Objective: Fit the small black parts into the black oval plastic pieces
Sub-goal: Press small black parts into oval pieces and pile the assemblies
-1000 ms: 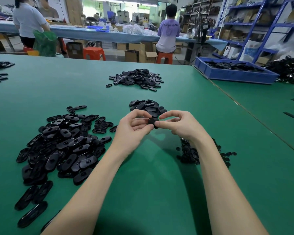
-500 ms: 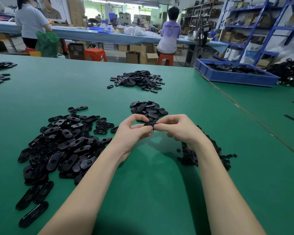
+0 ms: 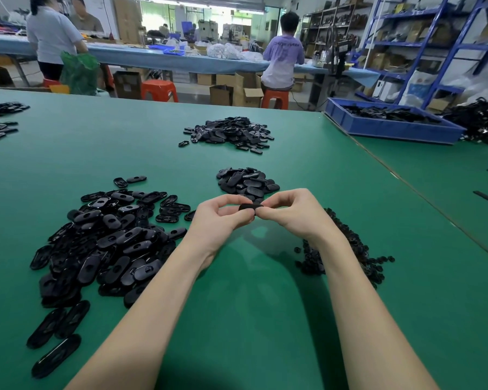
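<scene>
Above the desk (image 3: 237, 319), left hand (image 3: 217, 220) and right hand (image 3: 290, 213) both pinch one oval piece (image 3: 250, 207), probably pressing a hidden small part home.

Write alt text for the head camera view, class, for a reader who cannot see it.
Both hands, left hand and right hand, pinch one black oval piece above a green table. A large oval-piece pile lies left, small black parts right.

Both forearms bare, no sleeves; left hand (image 3: 219, 218), right hand (image 3: 289, 211) ungloved, no rings or watch.
</scene>
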### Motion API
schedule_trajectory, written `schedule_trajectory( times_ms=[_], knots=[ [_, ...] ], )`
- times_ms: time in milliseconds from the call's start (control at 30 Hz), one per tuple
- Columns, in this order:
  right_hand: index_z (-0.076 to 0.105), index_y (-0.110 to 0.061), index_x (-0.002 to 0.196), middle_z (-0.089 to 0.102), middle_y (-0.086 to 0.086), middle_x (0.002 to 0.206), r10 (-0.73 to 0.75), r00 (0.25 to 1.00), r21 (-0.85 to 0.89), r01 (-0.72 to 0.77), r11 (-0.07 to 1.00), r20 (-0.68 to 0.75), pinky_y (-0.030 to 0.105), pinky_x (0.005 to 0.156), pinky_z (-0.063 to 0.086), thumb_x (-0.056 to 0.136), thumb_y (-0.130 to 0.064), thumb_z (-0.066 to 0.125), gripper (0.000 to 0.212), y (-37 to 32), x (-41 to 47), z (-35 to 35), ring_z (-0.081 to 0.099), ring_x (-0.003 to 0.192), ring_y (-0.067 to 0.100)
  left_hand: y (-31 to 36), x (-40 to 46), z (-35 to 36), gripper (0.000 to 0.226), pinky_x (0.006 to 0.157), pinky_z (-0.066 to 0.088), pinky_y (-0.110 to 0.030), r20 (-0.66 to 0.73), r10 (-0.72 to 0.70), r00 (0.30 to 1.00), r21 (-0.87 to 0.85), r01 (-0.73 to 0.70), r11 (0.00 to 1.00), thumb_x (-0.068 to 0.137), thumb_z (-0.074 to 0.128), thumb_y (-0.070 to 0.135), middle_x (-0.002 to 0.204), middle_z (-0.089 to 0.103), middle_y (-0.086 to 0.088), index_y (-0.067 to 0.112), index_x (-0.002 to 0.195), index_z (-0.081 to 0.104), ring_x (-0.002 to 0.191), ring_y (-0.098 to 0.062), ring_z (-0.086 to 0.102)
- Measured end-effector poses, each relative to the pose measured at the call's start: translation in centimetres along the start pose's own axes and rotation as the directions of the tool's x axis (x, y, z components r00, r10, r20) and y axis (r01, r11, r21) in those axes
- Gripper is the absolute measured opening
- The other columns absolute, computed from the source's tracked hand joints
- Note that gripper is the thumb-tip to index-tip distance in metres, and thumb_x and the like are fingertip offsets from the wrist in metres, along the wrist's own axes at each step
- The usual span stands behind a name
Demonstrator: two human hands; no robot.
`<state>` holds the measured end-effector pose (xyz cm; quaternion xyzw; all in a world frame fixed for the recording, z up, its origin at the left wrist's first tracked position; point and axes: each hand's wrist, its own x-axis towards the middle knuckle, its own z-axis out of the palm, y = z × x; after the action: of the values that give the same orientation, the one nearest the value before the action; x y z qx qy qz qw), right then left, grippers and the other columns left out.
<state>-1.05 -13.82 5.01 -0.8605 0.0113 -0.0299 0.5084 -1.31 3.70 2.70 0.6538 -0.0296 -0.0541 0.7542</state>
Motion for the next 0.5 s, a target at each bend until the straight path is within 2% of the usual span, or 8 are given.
schedule_trajectory(
  times_ms=[167,300,400,500],
  knots=[
    [0.076,-0.025,0.077,0.071,-0.018,0.078,-0.004,1.000,-0.034,0.003,0.999,-0.020,0.002,0.054,0.039,0.080,-0.030,0.083,0.009,0.4,-0.1,0.7,0.058,0.062,-0.011,-0.2,0.1,0.0,0.017,0.075,0.053,-0.016,-0.062,0.012,0.998,0.091,-0.006,0.996,0.081,0.078,0.002,0.086,0.077,-0.005,0.016,0.091,0.075,0.074,-0.008,0.070],
    [0.071,-0.021,0.079,0.057,-0.025,0.051,-0.042,0.999,-0.051,0.040,0.998,-0.024,0.008,0.047,0.034,0.082,-0.028,0.079,0.011,0.6,-0.2,1.1,0.047,0.045,-0.004,-0.3,0.1,0.3,0.017,0.066,0.052,-0.010,-0.106,0.023,0.994,0.124,-0.010,0.992,0.082,0.078,0.003,0.082,0.077,-0.002,0.018,0.088,0.074,0.071,-0.005,0.070],
    [0.067,-0.021,0.077,0.068,-0.013,0.075,-0.080,0.997,-0.016,0.080,0.997,-0.019,0.014,0.054,0.036,0.082,-0.026,0.078,0.013,0.8,-0.3,1.5,0.043,0.049,0.001,-0.4,0.2,0.3,0.017,0.066,0.052,-0.010,-0.123,0.031,0.992,0.151,-0.012,0.989,0.082,0.078,0.005,0.081,0.078,0.000,0.020,0.087,0.074,0.071,-0.005,0.070],
    [0.063,-0.025,0.072,0.068,-0.014,0.078,-0.103,0.995,0.022,0.103,0.994,0.009,0.018,0.061,0.039,0.083,-0.023,0.077,0.017,1.0,-0.3,1.4,0.048,0.052,-0.002,-0.4,0.1,0.3,0.017,0.064,0.051,-0.010,-0.115,0.038,0.993,0.161,-0.019,0.987,0.083,0.078,0.004,0.082,0.078,0.000,0.021,0.087,0.074,0.071,-0.007,0.070]
  ],
)
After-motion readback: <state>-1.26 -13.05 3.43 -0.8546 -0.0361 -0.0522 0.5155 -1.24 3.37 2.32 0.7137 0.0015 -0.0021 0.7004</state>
